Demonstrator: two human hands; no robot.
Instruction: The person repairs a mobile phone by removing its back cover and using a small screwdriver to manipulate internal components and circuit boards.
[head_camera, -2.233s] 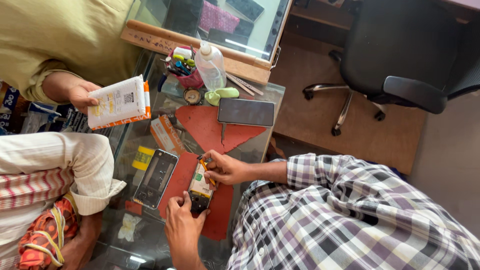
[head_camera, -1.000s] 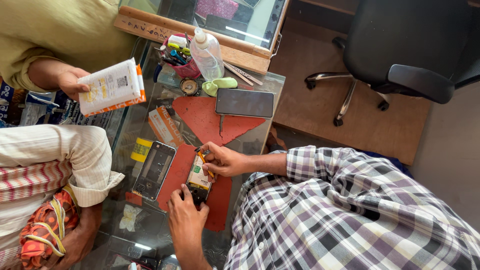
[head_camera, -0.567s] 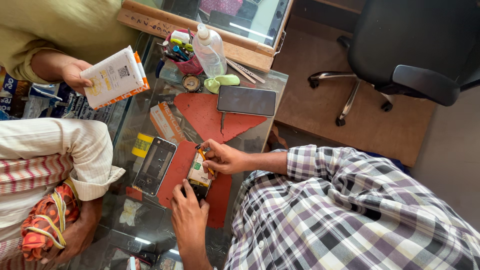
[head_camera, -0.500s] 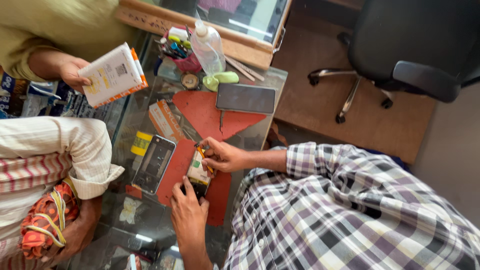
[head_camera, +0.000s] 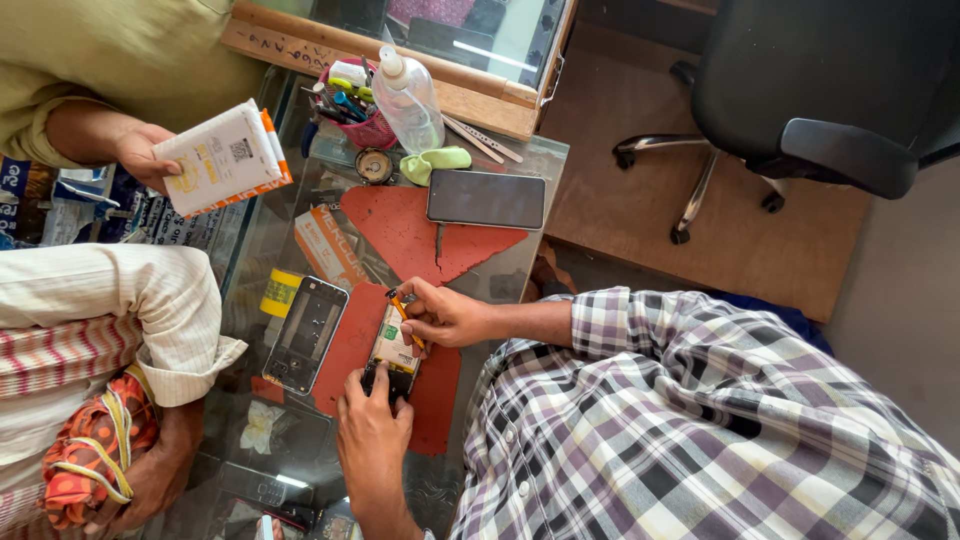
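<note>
Two hands stay on my opened phone (head_camera: 395, 350): left hand (head_camera: 372, 425) still pinning its near end, right hand (head_camera: 445, 315) pinching an orange tool (head_camera: 405, 320); no visible change.

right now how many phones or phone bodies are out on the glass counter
3. An opened phone on the red mat, under the left hand and right hand. A bare back shell beside it. A dark-screened phone farther up. Clutter may hide others.

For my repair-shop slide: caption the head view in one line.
Left hand steadies an opened phone on a red mat while the right hand works it with a small screwdriver.
</note>
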